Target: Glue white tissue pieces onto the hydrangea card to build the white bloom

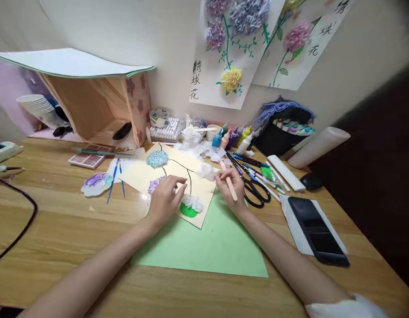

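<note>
Above desk (58, 238), right hand (238, 189) grasping pink stick (231, 187), slanted away leftward, left hand (166, 198) unclenched

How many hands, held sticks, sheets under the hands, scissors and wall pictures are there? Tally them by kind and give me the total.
Left hand and right hand: 2
Held pink stick: 1
Cream sheet and green sheet: 2
Scissors: 1
Left wall picture and right wall picture: 2
Total: 8
</note>
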`<control>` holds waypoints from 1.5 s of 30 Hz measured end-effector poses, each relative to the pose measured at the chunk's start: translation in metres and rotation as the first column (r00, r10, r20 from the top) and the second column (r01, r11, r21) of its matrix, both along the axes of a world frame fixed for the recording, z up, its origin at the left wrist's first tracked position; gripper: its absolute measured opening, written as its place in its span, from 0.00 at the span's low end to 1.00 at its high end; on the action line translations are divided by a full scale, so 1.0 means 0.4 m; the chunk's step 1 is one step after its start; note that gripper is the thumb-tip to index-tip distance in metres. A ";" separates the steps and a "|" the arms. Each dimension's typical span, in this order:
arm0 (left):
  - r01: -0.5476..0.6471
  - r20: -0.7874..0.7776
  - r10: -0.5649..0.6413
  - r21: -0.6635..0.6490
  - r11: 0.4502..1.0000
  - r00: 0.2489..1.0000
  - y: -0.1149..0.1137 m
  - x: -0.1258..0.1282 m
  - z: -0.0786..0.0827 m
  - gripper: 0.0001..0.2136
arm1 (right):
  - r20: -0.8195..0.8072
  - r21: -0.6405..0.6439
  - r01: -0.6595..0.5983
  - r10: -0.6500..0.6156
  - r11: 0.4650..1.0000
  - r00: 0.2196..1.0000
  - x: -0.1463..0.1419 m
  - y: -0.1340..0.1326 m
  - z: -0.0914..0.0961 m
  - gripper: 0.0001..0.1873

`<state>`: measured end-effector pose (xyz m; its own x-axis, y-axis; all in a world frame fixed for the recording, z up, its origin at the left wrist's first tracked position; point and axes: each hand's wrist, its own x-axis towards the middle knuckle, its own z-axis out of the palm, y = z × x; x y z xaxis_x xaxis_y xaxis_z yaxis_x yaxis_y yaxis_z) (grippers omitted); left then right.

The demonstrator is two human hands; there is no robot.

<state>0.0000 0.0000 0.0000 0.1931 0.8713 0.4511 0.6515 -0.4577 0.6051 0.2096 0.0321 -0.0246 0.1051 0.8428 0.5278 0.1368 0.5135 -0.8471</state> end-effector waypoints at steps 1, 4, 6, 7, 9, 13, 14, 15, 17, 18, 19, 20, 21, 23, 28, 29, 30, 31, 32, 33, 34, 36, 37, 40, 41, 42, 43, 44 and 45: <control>0.000 0.003 0.000 -0.004 1.000 1.000 0.003 -0.001 0.000 0.07 | 0.049 0.000 -0.057 0.056 0.998 0.997 -0.013 -0.007 -0.004 0.09; 0.018 -0.005 -0.018 -0.015 1.000 1.000 0.007 -0.004 0.002 0.07 | 0.167 -0.023 -0.194 0.195 0.981 0.966 -0.045 -0.029 -0.010 0.09; 0.054 -0.028 -0.054 -0.020 0.998 0.998 0.006 -0.005 0.006 0.08 | 0.226 -0.058 -0.262 0.268 0.963 0.937 -0.057 -0.041 -0.010 0.09; 0.070 -0.039 -0.071 -0.028 0.997 0.997 0.005 -0.004 0.008 0.08 | 0.237 -0.073 -0.280 0.289 0.957 0.927 -0.059 -0.045 -0.009 0.09; 0.087 -0.046 -0.089 -0.046 0.995 0.995 0.002 -0.002 0.011 0.07 | 0.228 -0.096 -0.282 0.297 0.955 0.927 -0.060 -0.052 -0.006 0.09; 0.103 -0.009 -0.104 -0.093 0.990 0.995 0.002 -0.004 0.017 0.07 | 0.186 -0.108 -0.282 0.298 0.953 0.936 -0.056 -0.059 0.000 0.10; 0.113 0.005 -0.113 -0.113 0.987 0.994 0.003 -0.008 0.020 0.07 | 0.178 -0.106 -0.287 0.302 0.952 0.937 -0.055 -0.061 0.001 0.10; 0.129 0.020 -0.127 -0.140 0.982 0.992 0.005 -0.014 0.022 0.07 | 0.164 -0.105 -0.289 0.303 0.952 0.939 -0.054 -0.063 0.003 0.09; 0.173 0.050 -0.166 -0.201 0.964 0.985 0.008 -0.032 0.027 0.08 | 0.117 -0.115 -0.284 0.297 0.952 0.948 -0.053 -0.064 0.005 0.09; 0.199 0.063 -0.189 -0.228 0.953 0.980 0.010 -0.043 0.029 0.08 | 0.084 -0.119 -0.277 0.287 0.954 0.954 -0.053 -0.063 0.005 0.12; 0.222 0.074 -0.210 -0.249 0.943 0.975 0.011 -0.055 0.030 0.08 | 0.048 -0.119 -0.266 0.273 0.957 0.961 -0.051 -0.061 0.005 0.15; 0.238 0.082 -0.224 -0.259 0.936 0.971 0.012 -0.066 0.031 0.09 | 0.019 -0.117 -0.249 0.253 0.961 0.967 -0.049 -0.059 0.006 0.17; 0.244 0.089 -0.228 -0.262 0.934 0.970 0.012 -0.076 0.031 0.09 | 0.008 -0.115 -0.227 0.229 0.967 0.973 -0.046 -0.057 0.007 0.18; 0.224 0.106 -0.203 -0.251 0.942 0.973 0.013 -0.090 0.032 0.09 | 0.067 -0.123 -0.178 0.187 0.976 0.980 -0.037 -0.059 0.011 0.17; 0.043 0.178 -0.018 -0.138 0.990 0.984 0.018 -0.103 0.045 0.08 | 0.526 -0.077 -0.265 0.265 0.961 0.808 -0.002 -0.130 0.020 0.14; -0.010 0.189 0.032 -0.118 0.993 0.981 0.023 -0.109 0.048 0.08 | 0.596 -0.045 -0.259 0.234 0.965 0.768 0.003 -0.151 0.018 0.16; -0.066 0.202 0.087 -0.107 0.992 0.976 0.029 -0.118 0.050 0.08 | 0.643 -0.028 -0.245 0.205 0.969 0.738 0.008 -0.170 0.013 0.16; -0.127 0.219 0.148 -0.106 0.986 0.964 0.038 -0.131 0.051 0.09 | 0.674 -0.037 -0.245 0.205 0.969 0.709 0.012 -0.186 0.008 0.16; -0.187 0.243 0.210 -0.114 0.976 0.947 0.050 -0.149 0.050 0.09 | 0.696 -0.063 -0.232 0.210 0.971 0.687 0.016 -0.195 0.002 0.16; -0.250 0.272 0.277 -0.129 0.960 0.922 0.063 -0.171 0.047 0.10 | 0.695 -0.086 -0.207 0.207 0.975 0.688 0.020 -0.198 -0.003 0.16; -0.313 0.302 0.345 -0.151 0.938 0.889 0.078 -0.196 0.043 0.10 | 0.675 -0.117 -0.166 0.201 0.979 0.710 0.024 -0.193 -0.005 0.15; -0.420 0.334 0.468 -0.207 0.883 0.818 0.109 -0.250 0.029 0.13 | 0.599 -0.195 -0.045 0.156 0.980 0.785 0.035 -0.163 -0.002 0.11; -0.441 0.312 0.493 -0.225 0.869 0.812 0.124 -0.276 0.020 0.14 | 0.559 -0.235 0.027 0.112 0.972 0.821 0.041 -0.140 0.002 0.11; -0.467 0.167 0.517 -0.262 0.844 0.840 0.158 -0.335 -0.008 0.15 | 0.575 -0.261 0.225 -0.037 0.939 0.817 0.057 -0.057 0.020 0.13; -0.464 0.129 0.516 -0.296 0.835 0.847 0.165 -0.347 -0.015 0.16 | 0.612 -0.241 0.271 -0.071 0.932 0.788 0.060 -0.030 0.024 0.13; -0.459 0.108 0.514 -0.326 0.827 0.851 0.169 -0.356 -0.022 0.15 | 0.640 -0.231 0.294 -0.083 0.927 0.764 0.061 -0.005 0.026 0.12; -0.451 0.094 0.512 -0.355 0.818 0.854 0.172 -0.362 -0.027 0.15 | 0.663 -0.228 0.314 -0.089 0.922 0.743 0.061 0.017 0.026 0.10; -0.447 0.088 0.511 -0.377 0.812 0.855 0.174 -0.366 -0.030 0.15 | 0.679 -0.227 0.329 -0.093 0.917 0.728 0.060 0.036 0.023 0.08; -0.444 0.084 0.512 -0.389 0.807 0.855 0.175 -0.369 -0.031 0.14 | 0.692 -0.223 0.341 -0.098 0.913 0.715 0.058 0.052 0.019 0.07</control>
